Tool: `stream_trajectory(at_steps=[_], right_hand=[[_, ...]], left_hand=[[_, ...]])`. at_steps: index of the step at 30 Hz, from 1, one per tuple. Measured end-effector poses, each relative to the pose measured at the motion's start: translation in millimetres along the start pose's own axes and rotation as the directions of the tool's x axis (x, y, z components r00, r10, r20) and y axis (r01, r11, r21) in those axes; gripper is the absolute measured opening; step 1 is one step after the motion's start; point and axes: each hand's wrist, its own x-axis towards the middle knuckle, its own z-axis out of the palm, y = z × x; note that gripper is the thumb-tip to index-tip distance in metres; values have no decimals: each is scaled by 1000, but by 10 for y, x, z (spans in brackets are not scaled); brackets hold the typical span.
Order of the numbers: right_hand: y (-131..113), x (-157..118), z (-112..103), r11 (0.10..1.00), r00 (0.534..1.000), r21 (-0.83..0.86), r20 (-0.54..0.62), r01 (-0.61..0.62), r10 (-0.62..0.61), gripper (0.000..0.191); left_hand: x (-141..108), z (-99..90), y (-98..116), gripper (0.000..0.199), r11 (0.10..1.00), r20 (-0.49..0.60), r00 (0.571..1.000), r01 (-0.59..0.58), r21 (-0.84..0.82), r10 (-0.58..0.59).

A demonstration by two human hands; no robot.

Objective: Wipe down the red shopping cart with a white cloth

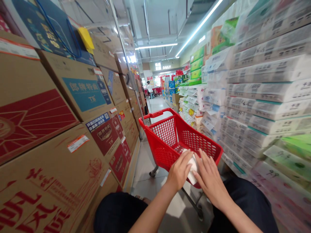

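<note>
Between my two hands is a small white item (193, 169), soft-looking like wadded tissue or a small packet; its exact kind is partly hidden. My left hand (179, 170) curls its fingers over the left side of it. On the other side my right hand (209, 174) presses against it with fingers fairly straight. Both hands are over the near rim of a red plastic shopping cart (160, 153). Its perforated basket shows something dark and printed on the bottom.
Stacked cardboard cartons (94, 87) wall the left side, with a blue gift bag (55, 29) on top. Wrapped paper packs (262, 77) pile high on the right. A tiled aisle (156, 103) runs ahead to a seated person (150, 88). My knees flank the cart.
</note>
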Motion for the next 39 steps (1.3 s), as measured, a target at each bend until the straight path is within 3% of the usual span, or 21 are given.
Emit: stream_trajectory(at_steps=[3,8,14,19,23,28,31,34,39], right_hand=[[24,81,127,995,997,-52,2,81,-81,68],[-8,247,318,984,992,-172,127,38,-16,50],[-150,528,277,982,974,-187,219,-17,58,45],[132,253,190,991,982,-109,179,75,-54,41],[291,21,88,973,984,-158,91,169,-156,40],[6,293,37,972,968,-233,250,26,34,34],[-148,493,84,971,955,-235,279,-31,98,35],[-97,481,150,983,963,-183,265,-7,56,35],[261,131,131,985,978,-43,133,166,-159,40]], left_hand=[[52,16,-111,49,999,-17,999,44,24,-44],[79,83,-292,50,962,43,991,110,250,-124],[82,75,-457,57,969,64,985,148,196,-163],[97,-3,-660,54,963,56,983,158,217,-174],[95,26,-660,50,956,49,988,132,264,-149],[113,126,-516,53,950,46,986,142,279,-161],[127,133,-505,50,953,72,985,130,272,-155],[126,82,-570,49,957,93,985,115,268,-145],[91,-18,-686,49,962,117,982,112,249,-145]])
